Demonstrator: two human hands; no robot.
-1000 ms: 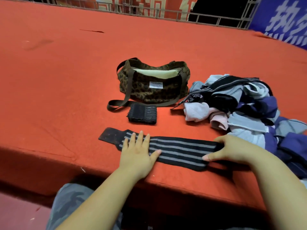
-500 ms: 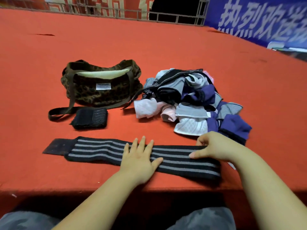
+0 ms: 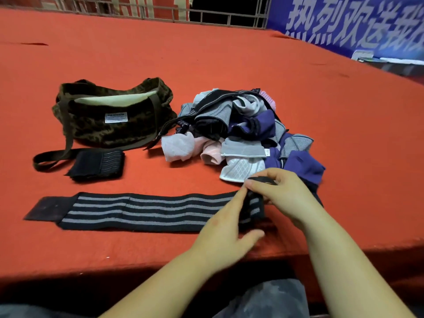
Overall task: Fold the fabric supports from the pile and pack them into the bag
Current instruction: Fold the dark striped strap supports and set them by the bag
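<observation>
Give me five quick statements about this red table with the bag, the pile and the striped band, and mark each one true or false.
1. The long black elastic band with grey stripes lies stretched flat on the red felt table. True, apart from its right end.
2. The right hand holds the band's right end lifted and turned over. True.
3. The left hand rests on the leopard-print fabric bag. False: it is at the band's right end, far from the bag.
4. The small folded black support is inside the bag. False: it lies on the table in front of it.
5. The pile of grey, purple and pink supports sits left of the bag. False: it sits to the right.
</observation>
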